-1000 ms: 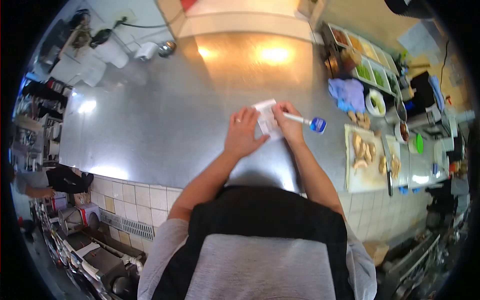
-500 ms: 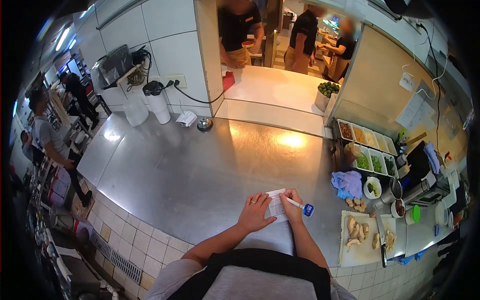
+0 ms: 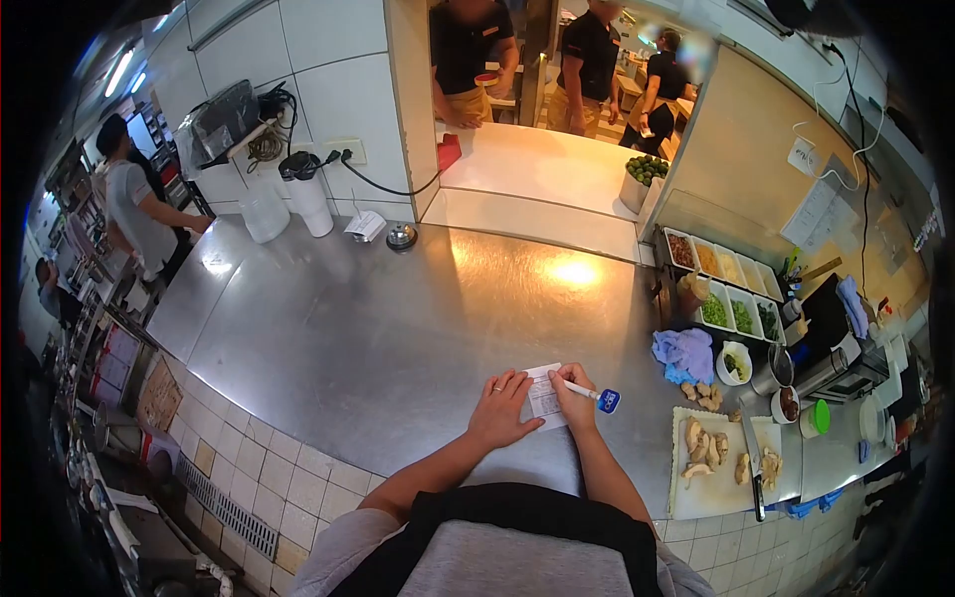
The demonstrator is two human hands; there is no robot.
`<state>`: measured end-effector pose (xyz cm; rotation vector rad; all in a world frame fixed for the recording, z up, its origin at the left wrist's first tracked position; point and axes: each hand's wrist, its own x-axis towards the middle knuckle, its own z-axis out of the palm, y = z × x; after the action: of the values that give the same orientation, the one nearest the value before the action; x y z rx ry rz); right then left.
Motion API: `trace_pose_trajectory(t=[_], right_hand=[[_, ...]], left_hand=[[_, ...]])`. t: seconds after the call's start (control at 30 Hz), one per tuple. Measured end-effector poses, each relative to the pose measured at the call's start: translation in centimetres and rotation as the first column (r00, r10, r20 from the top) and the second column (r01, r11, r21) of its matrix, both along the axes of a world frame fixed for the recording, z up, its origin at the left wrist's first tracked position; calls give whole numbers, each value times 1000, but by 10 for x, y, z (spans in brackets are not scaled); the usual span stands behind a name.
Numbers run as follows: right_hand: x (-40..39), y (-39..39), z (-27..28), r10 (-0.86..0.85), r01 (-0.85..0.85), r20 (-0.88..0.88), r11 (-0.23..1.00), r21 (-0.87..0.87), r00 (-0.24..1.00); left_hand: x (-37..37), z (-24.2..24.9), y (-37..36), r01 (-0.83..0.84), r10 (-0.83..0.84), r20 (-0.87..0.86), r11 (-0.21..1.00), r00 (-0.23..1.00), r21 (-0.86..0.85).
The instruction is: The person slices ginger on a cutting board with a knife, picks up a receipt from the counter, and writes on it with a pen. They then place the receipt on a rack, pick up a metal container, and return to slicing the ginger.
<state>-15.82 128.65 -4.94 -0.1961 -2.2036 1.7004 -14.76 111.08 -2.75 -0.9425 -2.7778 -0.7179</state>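
Observation:
A small printed paper slip (image 3: 543,396) lies on the steel counter (image 3: 398,338) close to my body. Flat on its left edge rests my left hand (image 3: 500,408), fingers stretched out, a ring on one finger. My right hand (image 3: 574,395) is closed around a white pen (image 3: 583,389) with a blue tag (image 3: 609,401) at its rear end. The pen's tip, hidden by my fingers, is over the upper right part of the slip. Both forearms lean in from the counter's front edge.
To the right are a cutting board (image 3: 686,497) with ginger pieces and a knife (image 3: 753,453), a purple cloth (image 3: 683,353) and ingredient trays (image 3: 741,316). A call bell (image 3: 402,237) stands at the back. People stand beyond the pass window (image 3: 537,159); another person (image 3: 139,199) is at left.
The view has shifted slightly. The person at left has come closer to the counter's far left corner. Beyond the window, one person has turned. My hands keep their places on slip and pen.

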Motion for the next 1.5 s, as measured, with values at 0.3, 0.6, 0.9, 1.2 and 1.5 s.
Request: trace_pose_trajectory(t=[0.3,0.6,0.9,1.2,1.5], right_hand=[[-2,1,-4,1,-1,-1,1000,2,1000],[0,-3,3,-26,26,18,1000,-7,999],[0,-2,1,-23,23,18,1000,1,1000],[2,-5,8,-30,30,27,1000,5,999],[1,-4,5,-14,14,16,1000,-19,1000]], left_hand=[[-1,-4,0,10,-10,-22,1000,1000,-3],[-1,-3,0,-5,6,-43,999,999,32],[-2,-2,0,-5,6,-33,1000,999,26],[-2,-2,-1,0,0,-37,1000,999,17],[-1,-3,-1,-5,6,-41,1000,999,25]])
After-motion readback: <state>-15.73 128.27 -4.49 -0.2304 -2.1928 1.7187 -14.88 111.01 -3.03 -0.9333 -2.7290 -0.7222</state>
